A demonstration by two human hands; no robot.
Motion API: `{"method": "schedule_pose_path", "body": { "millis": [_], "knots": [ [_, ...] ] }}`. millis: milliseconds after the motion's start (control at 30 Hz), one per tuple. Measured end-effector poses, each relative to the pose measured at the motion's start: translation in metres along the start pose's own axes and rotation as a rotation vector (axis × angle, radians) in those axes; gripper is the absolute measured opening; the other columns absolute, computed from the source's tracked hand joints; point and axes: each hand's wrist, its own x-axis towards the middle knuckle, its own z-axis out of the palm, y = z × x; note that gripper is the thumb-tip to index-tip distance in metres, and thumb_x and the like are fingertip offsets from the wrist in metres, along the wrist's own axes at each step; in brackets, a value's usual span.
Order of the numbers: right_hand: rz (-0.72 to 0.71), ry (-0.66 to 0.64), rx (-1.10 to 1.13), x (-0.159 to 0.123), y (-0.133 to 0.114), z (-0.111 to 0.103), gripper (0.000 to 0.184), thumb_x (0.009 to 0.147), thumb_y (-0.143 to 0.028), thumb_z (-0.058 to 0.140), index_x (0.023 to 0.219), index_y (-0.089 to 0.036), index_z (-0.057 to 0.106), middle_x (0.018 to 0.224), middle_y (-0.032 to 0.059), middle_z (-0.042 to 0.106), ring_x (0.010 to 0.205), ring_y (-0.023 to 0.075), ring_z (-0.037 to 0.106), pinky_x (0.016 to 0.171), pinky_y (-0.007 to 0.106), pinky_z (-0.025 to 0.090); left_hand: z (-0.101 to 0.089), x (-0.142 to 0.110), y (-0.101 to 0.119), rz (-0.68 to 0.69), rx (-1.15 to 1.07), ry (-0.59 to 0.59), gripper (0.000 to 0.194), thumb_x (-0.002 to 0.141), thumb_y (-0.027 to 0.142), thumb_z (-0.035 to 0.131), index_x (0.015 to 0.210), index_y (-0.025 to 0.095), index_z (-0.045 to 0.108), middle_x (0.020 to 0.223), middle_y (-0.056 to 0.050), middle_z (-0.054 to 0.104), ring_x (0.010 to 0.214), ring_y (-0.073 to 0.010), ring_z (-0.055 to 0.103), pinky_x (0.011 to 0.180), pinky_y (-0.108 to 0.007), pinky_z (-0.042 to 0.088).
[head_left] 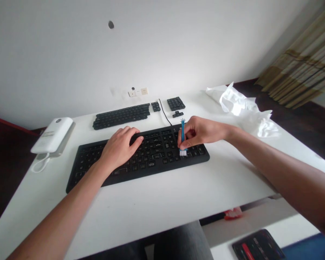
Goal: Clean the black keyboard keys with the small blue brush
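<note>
A black keyboard base point(141, 173) with its keycaps off lies across the white desk. My right hand point(200, 131) pinches a small blue cleaning brush point(182, 131), holding it upright with its white bristles down at the base's right-hand key section. Thin blue prongs fan out at the brush's upper end. On the middle-left of the base rests my left hand point(121, 144), fingers extended and holding nothing; it covers some of the keys there. Behind the base, removed keycaps point(121, 116) sit in a large block, with smaller groups of keycaps point(176, 103) to the right.
A white power bank point(52, 135) with a short cable stands at the desk's left edge. Crumpled white tissue and plastic point(241, 104) lies on the right. The keyboard's cable point(165, 112) runs toward the wall. Below the front edge, an open drawer holds a dark box point(257, 245).
</note>
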Motion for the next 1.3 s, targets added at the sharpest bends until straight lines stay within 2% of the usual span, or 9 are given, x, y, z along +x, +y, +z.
{"method": "schedule_pose_path", "body": {
  "millis": [167, 300, 433, 567, 900, 1033, 1133, 1233, 1300],
  "knots": [
    [-0.055, 0.071, -0.036, 0.004, 0.003, 0.006, 0.028, 0.080, -0.045, 0.082, 0.090, -0.019, 0.083, 0.059, -0.0027, 0.063, 0.051, 0.0085, 0.048, 0.047, 0.024, 0.033, 0.001, 0.002, -0.001, 0.003, 0.007, 0.002, 0.031, 0.105, 0.048, 0.046, 0.115, 0.024, 0.064, 0.115, -0.007, 0.069, 0.110, -0.0295, 0.062, 0.096, -0.043, 0.050],
    [-0.105, 0.200, -0.031, 0.004, 0.003, 0.005, 0.028, 0.082, -0.044, 0.081, 0.088, -0.017, 0.081, 0.062, -0.0020, 0.063, 0.052, 0.0083, 0.047, 0.048, 0.025, 0.032, 0.001, 0.002, 0.000, -0.001, 0.009, -0.009, 0.033, 0.105, 0.048, 0.046, 0.116, 0.023, 0.064, 0.114, -0.008, 0.068, 0.110, -0.0297, 0.062, 0.097, -0.043, 0.050],
    [-0.105, 0.201, -0.041, 0.004, 0.005, 0.004, 0.028, 0.081, -0.045, 0.080, 0.087, -0.018, 0.081, 0.065, -0.0015, 0.065, 0.054, 0.0091, 0.048, 0.049, 0.026, 0.032, 0.000, 0.002, 0.001, -0.002, 0.013, -0.004, 0.032, 0.105, 0.047, 0.046, 0.116, 0.023, 0.064, 0.114, -0.008, 0.068, 0.110, -0.0296, 0.062, 0.098, -0.043, 0.049],
    [-0.103, 0.290, -0.084, 0.004, 0.007, 0.003, 0.030, 0.082, -0.047, 0.078, 0.089, -0.018, 0.081, 0.067, -0.0013, 0.066, 0.056, 0.0098, 0.050, 0.052, 0.027, 0.034, 0.000, 0.002, 0.001, -0.001, 0.010, -0.008, 0.033, 0.105, 0.048, 0.045, 0.116, 0.023, 0.064, 0.115, -0.008, 0.069, 0.110, -0.0294, 0.061, 0.098, -0.043, 0.048],
    [-0.102, 0.254, -0.164, 0.004, 0.005, 0.002, 0.027, 0.084, -0.046, 0.076, 0.086, -0.019, 0.080, 0.062, -0.0023, 0.061, 0.055, 0.0104, 0.048, 0.054, 0.028, 0.034, -0.002, 0.001, 0.002, 0.007, -0.001, -0.007, 0.031, 0.106, 0.047, 0.046, 0.114, 0.023, 0.063, 0.114, -0.008, 0.069, 0.110, -0.0285, 0.062, 0.097, -0.043, 0.049],
    [-0.123, 0.318, -0.121, 0.005, 0.008, 0.005, 0.029, 0.086, -0.046, 0.075, 0.086, -0.018, 0.078, 0.061, -0.0020, 0.059, 0.056, 0.0111, 0.048, 0.054, 0.029, 0.034, -0.001, 0.000, 0.001, 0.003, -0.003, -0.007, 0.031, 0.105, 0.047, 0.046, 0.114, 0.023, 0.063, 0.113, -0.007, 0.068, 0.110, -0.0283, 0.062, 0.097, -0.043, 0.049],
    [-0.118, 0.301, -0.122, 0.007, 0.010, 0.006, 0.029, 0.086, -0.046, 0.075, 0.087, -0.018, 0.078, 0.062, -0.0017, 0.060, 0.056, 0.0113, 0.049, 0.054, 0.029, 0.035, 0.003, 0.000, 0.000, 0.007, -0.020, -0.005, 0.030, 0.105, 0.047, 0.047, 0.114, 0.023, 0.064, 0.112, -0.007, 0.068, 0.110, -0.0283, 0.062, 0.097, -0.043, 0.049],
    [-0.116, 0.343, -0.085, 0.008, 0.011, 0.007, 0.030, 0.087, -0.047, 0.074, 0.089, -0.017, 0.077, 0.062, -0.0015, 0.061, 0.056, 0.0117, 0.049, 0.054, 0.029, 0.035, -0.002, 0.001, 0.003, 0.020, -0.041, 0.084, 0.025, 0.103, 0.041, 0.051, 0.113, 0.022, 0.065, 0.112, -0.007, 0.066, 0.109, -0.0275, 0.061, 0.101, -0.045, 0.048],
    [-0.113, 0.363, -0.099, 0.010, 0.013, 0.008, 0.031, 0.086, -0.048, 0.074, 0.089, -0.017, 0.077, 0.062, -0.0016, 0.061, 0.056, 0.0117, 0.049, 0.054, 0.029, 0.035, -0.015, -0.001, 0.012, 0.028, -0.058, 0.200, 0.020, 0.101, 0.035, 0.054, 0.112, 0.022, 0.065, 0.113, -0.008, 0.066, 0.108, -0.0266, 0.061, 0.103, -0.046, 0.048]
  ]
}}
